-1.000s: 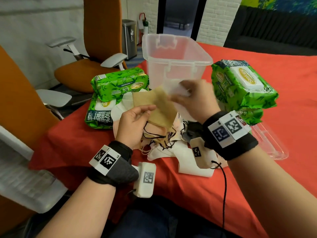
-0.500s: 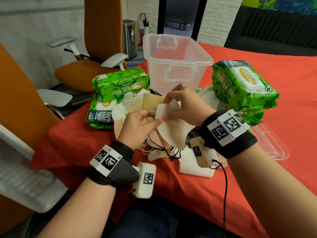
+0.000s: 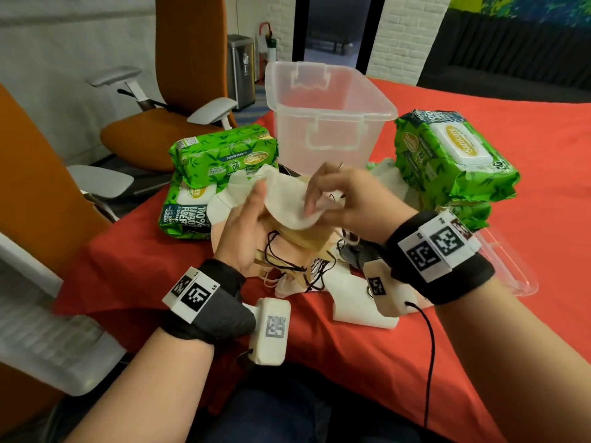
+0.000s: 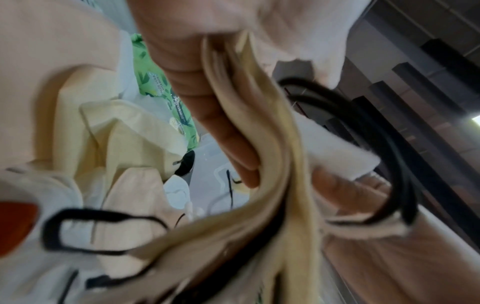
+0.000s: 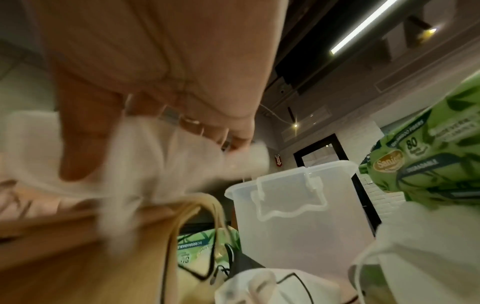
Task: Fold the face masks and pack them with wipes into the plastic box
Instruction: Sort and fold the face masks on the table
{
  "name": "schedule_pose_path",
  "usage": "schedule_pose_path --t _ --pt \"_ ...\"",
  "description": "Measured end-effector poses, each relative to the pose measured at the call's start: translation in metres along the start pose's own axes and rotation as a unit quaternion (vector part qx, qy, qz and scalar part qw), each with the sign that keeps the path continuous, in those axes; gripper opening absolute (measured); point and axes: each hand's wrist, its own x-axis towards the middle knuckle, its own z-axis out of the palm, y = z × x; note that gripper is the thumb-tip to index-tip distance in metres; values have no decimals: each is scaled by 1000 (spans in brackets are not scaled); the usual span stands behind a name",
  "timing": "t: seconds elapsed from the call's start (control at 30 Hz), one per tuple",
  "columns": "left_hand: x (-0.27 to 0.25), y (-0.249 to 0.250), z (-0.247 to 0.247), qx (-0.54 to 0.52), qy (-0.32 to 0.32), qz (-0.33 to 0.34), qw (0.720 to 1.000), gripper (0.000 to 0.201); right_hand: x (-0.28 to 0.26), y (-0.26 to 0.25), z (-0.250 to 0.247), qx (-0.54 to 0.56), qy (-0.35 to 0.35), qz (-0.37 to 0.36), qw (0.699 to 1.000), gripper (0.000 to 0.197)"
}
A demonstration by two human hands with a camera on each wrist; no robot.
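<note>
My left hand grips a small stack of folded tan face masks, black ear loops hanging below. A white mask lies on top of that stack, and my right hand pinches its near edge. In the left wrist view my fingers curl round the tan masks. The right wrist view shows the white mask blurred under my fingers. The clear plastic box stands open just behind the hands. Green wipes packs lie left and right of it.
A loose pile of masks lies on the red tablecloth under my hands. The clear lid rests at the right beside the wipes. Orange office chairs stand off the table's left edge. Another wipes pack lies front left.
My right hand picked up a white mask, brought it over the tan stack in my left hand, and now lays it on top. The left hand has turned palm-up a little.
</note>
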Motion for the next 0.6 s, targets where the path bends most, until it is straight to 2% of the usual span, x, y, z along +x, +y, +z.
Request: schedule_pose_path --t 0.07,0.1,0.17,0.2,0.27,0.33,0.4,0.53,0.6 --pt "2 -1 -3 83 24 32 996 33 -4 3 4 1 -58 29 998 12" --pt "3 -4 -5 131 29 42 990 31 -4 3 4 31 -52 42 997 12" --pt "3 -7 -8 177 24 59 982 22 -2 0 0 115 22 74 990 22" --pt "2 -6 -7 190 20 68 979 17 1 0 -1 123 63 89 986 26" --pt "2 -6 -5 205 6 83 975 14 6 4 -2 65 83 112 988 31" --pt "0 -6 -4 207 -17 96 973 13 9 7 2 28 46 128 990 36" --pt "0 -7 -4 197 -39 97 975 15 9 7 5 50 35 127 990 35" --pt "0 -7 -5 203 -70 98 972 19 7 4 4 140 53 76 986 18" --pt "0 -6 -6 197 -74 95 973 20 8 5 5 163 47 77 983 20"
